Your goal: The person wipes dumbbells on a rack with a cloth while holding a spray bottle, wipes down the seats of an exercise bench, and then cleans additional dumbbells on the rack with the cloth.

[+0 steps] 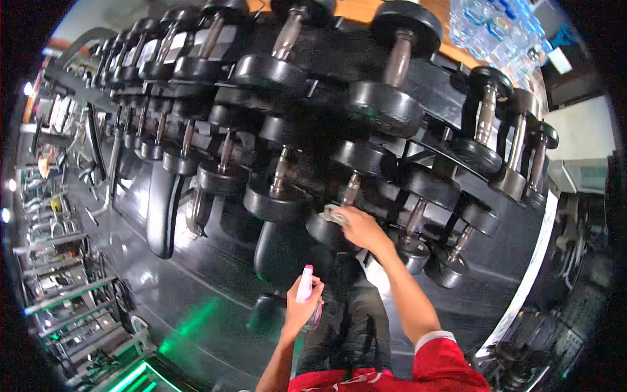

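Note:
My left hand (303, 304) is wrapped round a spray bottle (305, 285) with a white and pink top, held upright in front of my legs. A light-coloured cloth (336, 213) is in my right hand (361, 227), pressed against the near end of a black dumbbell (353, 160) on the lower rack row. That dumbbell's metal handle runs away from me, and my hand partly hides its near head. To the left lies another black dumbbell (275, 199); to the right is one more dumbbell (425, 186) in the same row.
An upper rack row holds more dumbbells (385, 108). Wrapped water bottles (499, 32) stand at the top right. Padded benches (161, 209) are close by on the left, with gym machines (72, 281) beyond. Dark floor (196, 287) reflects green light.

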